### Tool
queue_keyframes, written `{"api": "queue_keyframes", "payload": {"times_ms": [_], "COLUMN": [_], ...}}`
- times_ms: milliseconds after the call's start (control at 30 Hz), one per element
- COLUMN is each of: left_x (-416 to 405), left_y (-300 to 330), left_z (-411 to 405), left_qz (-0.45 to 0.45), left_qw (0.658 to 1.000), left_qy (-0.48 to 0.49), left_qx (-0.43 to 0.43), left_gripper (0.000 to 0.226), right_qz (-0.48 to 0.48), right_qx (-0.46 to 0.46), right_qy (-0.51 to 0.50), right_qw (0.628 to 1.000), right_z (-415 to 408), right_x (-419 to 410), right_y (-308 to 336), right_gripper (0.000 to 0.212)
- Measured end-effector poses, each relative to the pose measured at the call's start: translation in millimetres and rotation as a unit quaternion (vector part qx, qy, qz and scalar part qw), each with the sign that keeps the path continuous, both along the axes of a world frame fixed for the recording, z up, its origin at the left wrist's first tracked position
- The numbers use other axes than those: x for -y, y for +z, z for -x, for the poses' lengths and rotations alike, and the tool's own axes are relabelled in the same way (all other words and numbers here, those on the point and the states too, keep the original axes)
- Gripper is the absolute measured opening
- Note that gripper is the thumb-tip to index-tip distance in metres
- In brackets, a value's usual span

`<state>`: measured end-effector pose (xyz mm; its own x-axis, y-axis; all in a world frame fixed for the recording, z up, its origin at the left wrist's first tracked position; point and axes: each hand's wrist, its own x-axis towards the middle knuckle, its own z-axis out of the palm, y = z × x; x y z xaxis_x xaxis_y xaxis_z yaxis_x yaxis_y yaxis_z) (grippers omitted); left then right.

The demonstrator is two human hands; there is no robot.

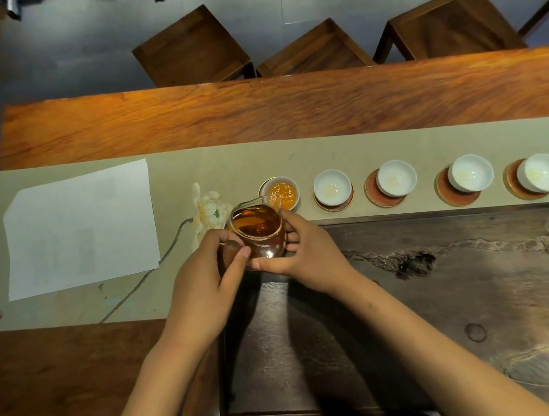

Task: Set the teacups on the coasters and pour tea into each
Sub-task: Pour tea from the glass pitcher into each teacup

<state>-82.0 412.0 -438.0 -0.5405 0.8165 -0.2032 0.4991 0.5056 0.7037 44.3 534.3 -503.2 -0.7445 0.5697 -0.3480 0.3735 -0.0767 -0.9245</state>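
A glass pitcher (258,230) of amber tea is tilted toward the leftmost white teacup (281,192), which holds tea and sits on its coaster. My right hand (308,253) grips the pitcher's right side. My left hand (210,268) holds its left side and base with thumb and fingers. To the right, several white teacups stand in a row on round brown coasters: one (332,188), another (396,178), a third (472,172) and the last (541,172). These look almost empty, with faint traces of tea.
A beige runner (228,165) covers the wooden table (256,111). White paper sheets (80,228) lie at the left. A dark wooden tea tray (444,291) is in front of me. A painted flower (209,209) is on the runner. Three wooden stools (310,48) stand beyond the table.
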Motion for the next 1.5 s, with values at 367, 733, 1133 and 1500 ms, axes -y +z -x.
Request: {"api": "queue_keyframes", "payload": {"times_ms": [367,733,1133,1500], "left_x": [-8,-25,-46,-57], "left_y": [7,12,10,8], "left_z": [-24,-59,-78,-78], "left_qz": [-0.019,-0.023,-0.021,-0.012], "left_qw": [1.0,0.999,1.0,1.0], "left_qy": [-0.008,-0.004,0.003,0.004], "left_qx": [0.011,0.031,0.006,0.014], "left_gripper": [0.013,0.011,0.01,0.015], "right_qz": [-0.013,0.007,0.028,0.035], "right_qx": [-0.018,0.002,0.012,0.017], "right_qy": [-0.011,-0.005,-0.004,0.008], "right_qw": [1.0,1.0,1.0,0.999], "right_z": [-23,-59,-75,-75], "right_x": [-15,-32,-46,-57], "right_y": [10,6,-2,-3], "right_gripper": [0.076,0.082,0.063,0.059]}}
